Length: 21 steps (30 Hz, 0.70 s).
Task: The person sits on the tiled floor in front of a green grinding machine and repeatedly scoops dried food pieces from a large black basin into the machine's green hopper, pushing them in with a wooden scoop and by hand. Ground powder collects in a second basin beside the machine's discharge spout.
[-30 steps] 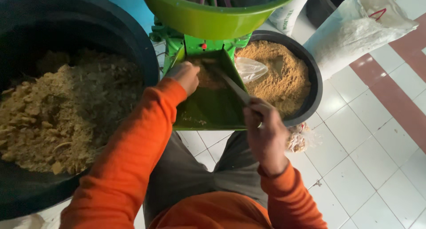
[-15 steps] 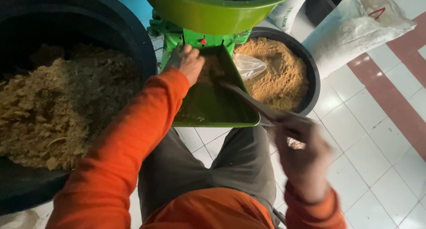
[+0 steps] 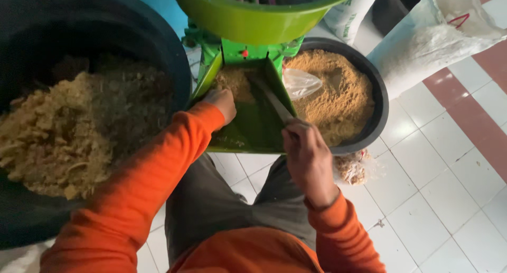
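On the green chute (image 3: 248,130), between two black tubs, a flat stick (image 3: 272,98) is clasped in the closed right hand (image 3: 306,156); brown meal (image 3: 232,81) is touched by the loosely curled left hand (image 3: 223,101), nothing clearly held.

The green chute (image 3: 253,127) is looking like painted metal, smooth and a bit shiny. The green bowl (image 3: 253,19) above it is looking like glossy plastic. The stick (image 3: 272,98) the right hand (image 3: 306,159) is gripping is looking flat, dull and grey. The two black tubs (image 3: 377,109) (image 3: 158,45) are looking like matt plastic. The brown mash (image 3: 338,93) is looking rough and crumbly. The floor (image 3: 438,188) is showing smooth, shiny white tiles. The white sack (image 3: 422,45) is looking woven. The orange sleeves (image 3: 158,183) are looking like soft cloth.
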Each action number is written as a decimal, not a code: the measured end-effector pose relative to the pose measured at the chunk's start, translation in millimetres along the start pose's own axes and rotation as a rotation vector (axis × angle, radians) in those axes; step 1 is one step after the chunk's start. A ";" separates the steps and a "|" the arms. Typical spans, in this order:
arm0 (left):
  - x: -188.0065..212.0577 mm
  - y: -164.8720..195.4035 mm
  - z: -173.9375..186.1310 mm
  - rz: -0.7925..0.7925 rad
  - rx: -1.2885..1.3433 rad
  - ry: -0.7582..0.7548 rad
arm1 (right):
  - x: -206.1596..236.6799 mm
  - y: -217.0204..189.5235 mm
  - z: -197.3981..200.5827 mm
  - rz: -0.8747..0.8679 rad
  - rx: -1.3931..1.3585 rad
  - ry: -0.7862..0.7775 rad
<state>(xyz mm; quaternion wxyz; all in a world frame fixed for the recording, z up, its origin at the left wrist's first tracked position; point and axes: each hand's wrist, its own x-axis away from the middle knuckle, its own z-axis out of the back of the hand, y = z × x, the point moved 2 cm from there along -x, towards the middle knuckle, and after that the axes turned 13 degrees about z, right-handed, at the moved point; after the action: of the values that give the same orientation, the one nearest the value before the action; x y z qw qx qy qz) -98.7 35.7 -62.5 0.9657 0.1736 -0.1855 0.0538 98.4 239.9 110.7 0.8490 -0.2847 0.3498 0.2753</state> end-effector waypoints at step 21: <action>-45.4 -23.3 14.5 -0.247 0.394 0.274 | -3.1 -41.8 -26.3 0.092 -0.059 0.037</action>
<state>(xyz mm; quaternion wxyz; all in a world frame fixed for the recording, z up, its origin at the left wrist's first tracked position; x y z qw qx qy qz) -141.7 7.0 -74.4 0.9286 0.3707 -0.0163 -0.0062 112.9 192.7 109.6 0.8201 -0.2985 0.3696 0.3189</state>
